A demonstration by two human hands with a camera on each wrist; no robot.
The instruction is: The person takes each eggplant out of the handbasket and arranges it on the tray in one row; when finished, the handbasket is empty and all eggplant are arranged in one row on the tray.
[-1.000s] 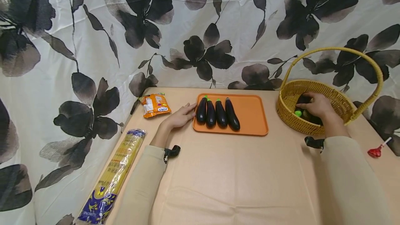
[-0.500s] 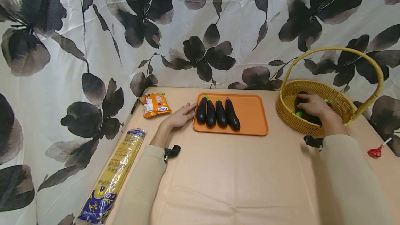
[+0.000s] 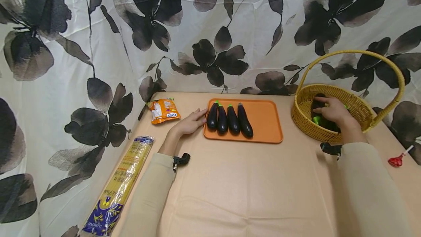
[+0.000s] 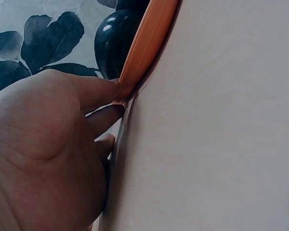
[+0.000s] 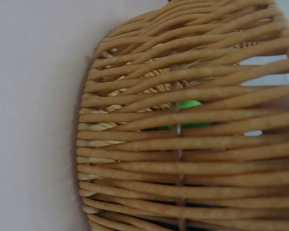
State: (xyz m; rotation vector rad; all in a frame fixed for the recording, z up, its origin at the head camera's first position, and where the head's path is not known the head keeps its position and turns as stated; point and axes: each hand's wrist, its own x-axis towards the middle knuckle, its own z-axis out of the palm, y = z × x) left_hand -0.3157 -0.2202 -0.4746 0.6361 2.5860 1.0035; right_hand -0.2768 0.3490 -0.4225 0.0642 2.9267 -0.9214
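My left hand (image 3: 189,123) rests on the table with its fingertips at the left edge of an orange tray (image 3: 264,120); the left wrist view shows fingers touching the tray's rim (image 4: 147,48). Several glossy dark eggplants (image 3: 233,120) lie side by side on the tray's left half. At the right, my right hand (image 3: 334,112) reaches down into a yellow wicker basket (image 3: 306,129), over a dark eggplant (image 3: 319,98) and green stem ends (image 3: 317,120). Its fingertips are partly hidden, and I cannot tell whether they grip. In the right wrist view, the basket's weave (image 5: 192,144) hides the hand.
An orange snack packet (image 3: 164,111) lies behind my left hand. A long bag of spaghetti (image 3: 120,184) runs along the table's left edge. A red lollipop (image 3: 396,161) lies right of my right forearm. The basket's tall handle (image 3: 356,51) arches above it. Floral cloth hangs behind.
My right hand has shifted slightly inside the basket, and another bit of green shows to the right of it. The left hand, the tray and its eggplants stay put.
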